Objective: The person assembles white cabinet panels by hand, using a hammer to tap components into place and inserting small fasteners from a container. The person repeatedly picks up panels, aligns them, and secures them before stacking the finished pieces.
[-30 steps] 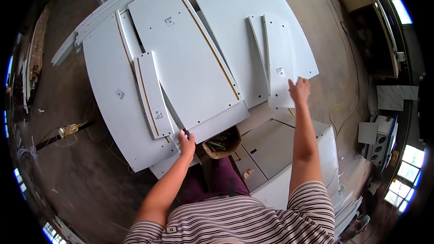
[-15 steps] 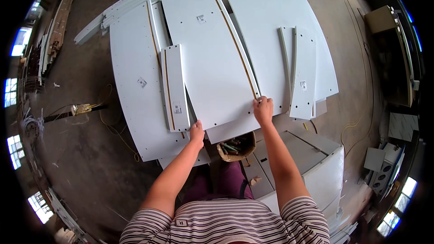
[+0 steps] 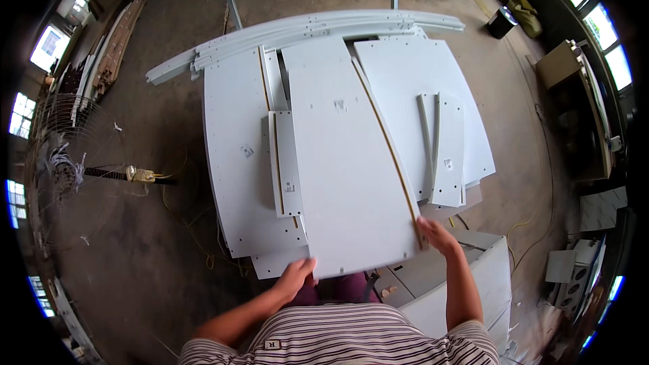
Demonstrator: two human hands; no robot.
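Note:
A long white panel (image 3: pixel 355 176) with drilled holes and a brown groove along its right side lies on a pile of white boards, its near end drawn out toward my body. My left hand (image 3: pixel 295 278) grips its near left corner, the thumb by the edge and the other fingers hidden. Around the right edge near the other corner, my right hand (image 3: pixel 436 233) is closed. Left of the panel rests a narrow grooved white board (image 3: pixel 284 162) with a label, on top of a wide white panel (image 3: pixel 236 162).
Two narrow boards (image 3: pixel 447 155) lie on a white panel (image 3: pixel 466 115) at the right. Long white strips (image 3: pixel 304 32) cross the far side. A large pale box (image 3: pixel 466 290) stands near right, and a fan (image 3: pixel 67 169) at the left. Yellow cable (image 3: pixel 517 230) runs over the floor.
Both hands have pulled the long panel toward my body, and its near end now covers the basket. My right hand has moved from the corner onto the side edge. My view has tilted up.

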